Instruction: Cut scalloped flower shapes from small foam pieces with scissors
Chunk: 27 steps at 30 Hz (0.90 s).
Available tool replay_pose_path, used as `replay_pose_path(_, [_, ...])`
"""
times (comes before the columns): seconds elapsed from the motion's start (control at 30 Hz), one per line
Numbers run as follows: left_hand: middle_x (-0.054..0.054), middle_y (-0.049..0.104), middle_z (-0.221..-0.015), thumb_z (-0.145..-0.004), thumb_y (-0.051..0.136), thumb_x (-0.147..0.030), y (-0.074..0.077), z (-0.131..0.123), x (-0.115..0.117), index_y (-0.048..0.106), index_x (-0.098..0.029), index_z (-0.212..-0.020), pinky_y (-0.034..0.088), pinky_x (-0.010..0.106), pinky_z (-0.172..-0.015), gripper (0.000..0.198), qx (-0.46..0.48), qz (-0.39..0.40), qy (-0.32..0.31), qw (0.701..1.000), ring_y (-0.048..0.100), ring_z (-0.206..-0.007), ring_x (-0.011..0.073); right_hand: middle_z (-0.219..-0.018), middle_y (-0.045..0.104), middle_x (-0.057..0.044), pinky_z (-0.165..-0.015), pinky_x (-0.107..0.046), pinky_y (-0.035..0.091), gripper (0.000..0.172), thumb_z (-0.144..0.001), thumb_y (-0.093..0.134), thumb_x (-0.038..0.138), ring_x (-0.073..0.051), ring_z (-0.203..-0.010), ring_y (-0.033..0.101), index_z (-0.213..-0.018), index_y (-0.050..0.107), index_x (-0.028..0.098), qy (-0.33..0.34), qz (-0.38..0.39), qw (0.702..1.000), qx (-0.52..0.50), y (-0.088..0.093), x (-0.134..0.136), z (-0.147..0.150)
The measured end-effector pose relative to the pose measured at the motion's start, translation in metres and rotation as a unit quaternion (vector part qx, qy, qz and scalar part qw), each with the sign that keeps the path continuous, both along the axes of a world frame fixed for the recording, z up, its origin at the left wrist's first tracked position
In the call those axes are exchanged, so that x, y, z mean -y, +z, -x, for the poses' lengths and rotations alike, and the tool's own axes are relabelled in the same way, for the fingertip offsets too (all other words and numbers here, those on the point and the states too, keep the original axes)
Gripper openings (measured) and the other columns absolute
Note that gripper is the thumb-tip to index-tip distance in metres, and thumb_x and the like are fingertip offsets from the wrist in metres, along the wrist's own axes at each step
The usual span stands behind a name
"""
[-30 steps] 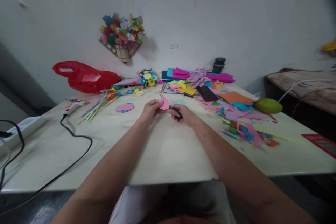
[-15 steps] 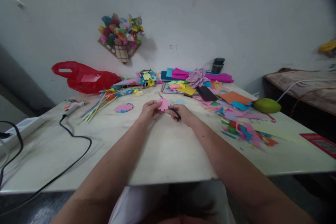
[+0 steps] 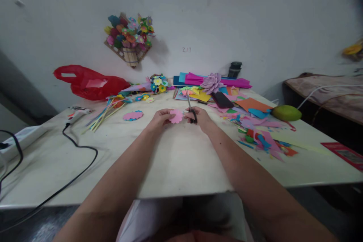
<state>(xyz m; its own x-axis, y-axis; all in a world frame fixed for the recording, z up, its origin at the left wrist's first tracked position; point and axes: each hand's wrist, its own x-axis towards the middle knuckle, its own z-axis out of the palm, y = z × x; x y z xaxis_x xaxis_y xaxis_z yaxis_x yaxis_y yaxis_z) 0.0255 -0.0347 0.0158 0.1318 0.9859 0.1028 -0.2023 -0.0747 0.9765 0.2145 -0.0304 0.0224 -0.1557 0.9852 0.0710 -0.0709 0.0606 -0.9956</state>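
Observation:
Between the thumb and fingers of my left hand (image 3: 162, 118) is a pink scalloped flower cutout (image 3: 177, 116), held above the middle of the table. My right hand (image 3: 200, 117) grips black-handled scissors (image 3: 193, 114) just right of the cutout. Their metal blades point away from me and stand apart from the pink piece. Part of the handles is hidden by my fingers. To the left, more scalloped pieces (image 3: 133, 115), pink over blue, lie on the table.
Left are a glue gun (image 3: 80, 115) with a black cord, thin sticks (image 3: 103, 115) and a red plastic bag (image 3: 87, 83). Right lie colored scraps (image 3: 266, 141), a phone (image 3: 222, 100) and a green fruit (image 3: 287, 113). Stacked colored sheets (image 3: 195, 79) and a purple flower (image 3: 212, 83) sit behind.
The scissors have moved off the pink cutout to the right, and their blades now point forward. My right hand has turned and drawn slightly away; my left hand still holds the cutout.

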Motion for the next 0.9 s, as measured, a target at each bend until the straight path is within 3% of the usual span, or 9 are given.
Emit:
replay_pose_path(0.47, [0.004, 0.063, -0.058, -0.053, 0.079, -0.023, -0.004, -0.004, 0.003, 0.065, -0.015, -0.058, 0.038, 0.025, -0.049, 0.017, -0.053, -0.004, -0.071, 0.996, 0.054, -0.049, 0.0127, -0.053, 0.055, 0.007, -0.048, -0.021, 0.037, 0.033, -0.054, 0.071, 0.018, -0.009, -0.047, 0.051, -0.085, 0.058, 0.017, 0.041, -0.018, 0.999, -0.028, -0.003, 0.001, 0.008])
replay_pose_path(0.73, [0.003, 0.064, -0.060, -0.052, 0.078, -0.019, -0.004, -0.007, 0.002, 0.068, -0.014, -0.068, 0.040, 0.024, -0.052, 0.020, -0.028, 0.011, -0.055, 0.998, 0.055, -0.052, 0.0123, -0.050, 0.054, 0.008, -0.046, -0.020, 0.038, 0.034, -0.052, 0.072, 0.018, -0.008, -0.044, 0.051, -0.082, 0.056, 0.017, 0.004, -0.011, 0.999, -0.048, -0.006, -0.001, 0.011])
replay_pose_path(0.9, [0.003, 0.064, -0.061, -0.049, 0.079, -0.019, 0.001, -0.011, 0.006, 0.070, -0.013, -0.077, 0.039, 0.023, -0.051, 0.030, -0.010, 0.026, -0.009, 1.000, 0.054, -0.051, 0.0118, -0.048, 0.053, 0.008, -0.042, -0.019, 0.036, 0.038, -0.050, 0.076, 0.021, -0.008, -0.042, 0.050, -0.081, 0.056, 0.017, -0.011, -0.008, 0.999, -0.037, -0.002, 0.004, 0.013])
